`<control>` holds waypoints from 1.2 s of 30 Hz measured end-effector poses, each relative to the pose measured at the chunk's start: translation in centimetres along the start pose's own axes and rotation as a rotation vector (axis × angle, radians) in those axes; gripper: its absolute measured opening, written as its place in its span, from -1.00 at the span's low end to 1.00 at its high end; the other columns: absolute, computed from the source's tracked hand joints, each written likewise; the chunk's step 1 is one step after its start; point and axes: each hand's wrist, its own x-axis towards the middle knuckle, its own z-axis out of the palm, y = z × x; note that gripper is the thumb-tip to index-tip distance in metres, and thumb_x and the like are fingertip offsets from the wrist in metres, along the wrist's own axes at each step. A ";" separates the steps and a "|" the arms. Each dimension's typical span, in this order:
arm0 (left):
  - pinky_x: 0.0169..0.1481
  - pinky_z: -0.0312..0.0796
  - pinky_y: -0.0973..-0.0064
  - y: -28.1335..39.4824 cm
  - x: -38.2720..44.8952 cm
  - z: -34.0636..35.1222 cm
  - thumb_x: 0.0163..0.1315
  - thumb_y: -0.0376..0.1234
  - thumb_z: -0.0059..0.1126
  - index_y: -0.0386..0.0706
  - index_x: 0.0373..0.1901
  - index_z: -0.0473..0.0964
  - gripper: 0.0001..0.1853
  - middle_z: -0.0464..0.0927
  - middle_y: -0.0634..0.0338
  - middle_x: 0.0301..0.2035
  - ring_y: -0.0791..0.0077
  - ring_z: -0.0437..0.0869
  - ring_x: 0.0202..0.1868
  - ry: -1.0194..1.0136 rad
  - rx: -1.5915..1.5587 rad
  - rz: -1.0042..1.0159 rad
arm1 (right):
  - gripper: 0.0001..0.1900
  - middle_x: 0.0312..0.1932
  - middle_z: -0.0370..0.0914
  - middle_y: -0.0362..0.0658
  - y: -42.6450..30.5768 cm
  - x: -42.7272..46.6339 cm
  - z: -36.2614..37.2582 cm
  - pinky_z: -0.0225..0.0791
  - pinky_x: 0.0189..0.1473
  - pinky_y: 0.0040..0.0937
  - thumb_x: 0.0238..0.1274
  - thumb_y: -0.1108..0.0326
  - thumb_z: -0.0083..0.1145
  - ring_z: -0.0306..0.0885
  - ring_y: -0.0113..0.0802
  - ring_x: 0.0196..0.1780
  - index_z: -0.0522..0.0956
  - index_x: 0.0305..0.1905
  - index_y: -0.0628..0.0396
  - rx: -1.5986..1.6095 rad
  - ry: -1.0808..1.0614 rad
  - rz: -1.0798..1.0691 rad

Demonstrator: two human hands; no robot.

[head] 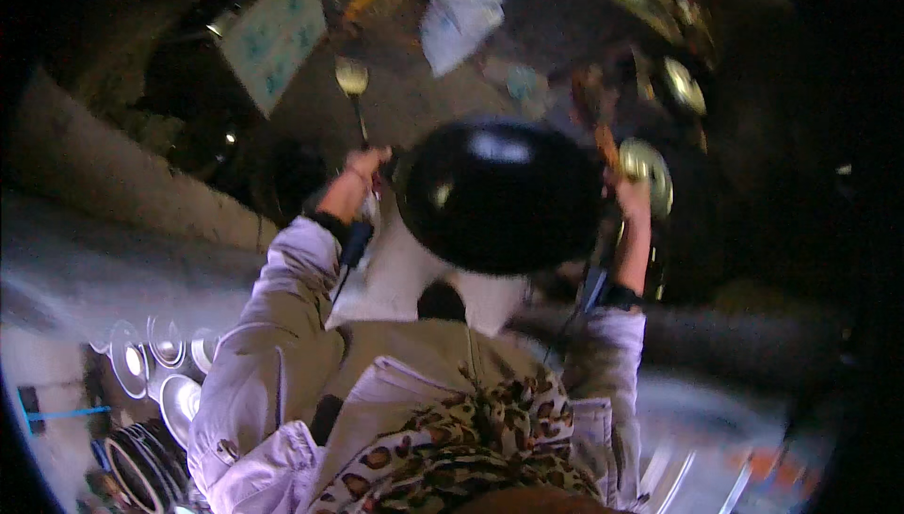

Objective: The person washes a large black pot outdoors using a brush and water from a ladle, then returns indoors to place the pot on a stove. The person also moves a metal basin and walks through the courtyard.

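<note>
A glossy black wok-like pan [501, 196] is held up before me, blurred by motion. I cannot tell whether its inside or underside faces me. My left hand [364, 168] grips its left edge. A ladle or spatula with a pale shiny head [352, 76] shows just beyond that hand; whether the hand touches its dark handle is unclear. My right hand [625, 189] closes at the pan's right edge. An orange-brown stick or handle [605, 143] and a round, shiny metal piece [646, 171] appear beside the right hand.
A pale patterned board or sheet [279, 37] lies at the upper left. A crumpled white bag or cloth [462, 16] is on the floor ahead. Another round metal piece [685, 83] shows at right. Several metal bowls or lids [166, 344] and a dark ribbed container [145, 468] sit at lower left.
</note>
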 end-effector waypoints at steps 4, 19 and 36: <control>-0.64 0.20 0.38 5.3 3.6 2.6 -0.21 -0.23 0.23 -0.24 -0.55 0.43 -0.72 0.43 0.16 -0.62 0.35 0.36 -0.69 0.109 -0.076 -0.024 | -0.82 -0.69 0.36 -0.20 -3.1 10.8 0.6 0.13 -0.61 -0.56 -0.20 0.36 0.09 0.26 -0.56 -0.65 0.45 -0.55 0.29 0.187 -0.169 -0.050; -0.69 0.22 0.45 21.5 12.6 8.1 0.11 -0.20 -0.17 -0.24 -0.26 0.37 -0.70 0.38 0.10 -0.63 0.34 0.45 -0.63 -0.147 -0.006 0.168 | -0.73 -0.78 0.41 -0.16 -31.6 46.5 12.8 0.27 -0.48 -0.43 -0.28 0.15 0.10 0.43 -0.40 -0.61 0.51 -0.53 0.16 -0.614 -0.412 -0.575; -0.67 0.18 0.45 27.7 34.2 14.9 0.11 -0.20 -0.16 -0.18 -0.33 0.37 -0.75 0.42 0.14 -0.57 0.33 0.43 -0.59 -0.209 -1.335 0.300 | -0.64 -0.59 0.45 -0.11 -60.9 54.9 40.8 0.29 -0.44 -0.37 -0.16 0.08 0.07 0.42 -0.35 -0.51 0.47 -0.35 0.18 -0.729 -1.034 -1.675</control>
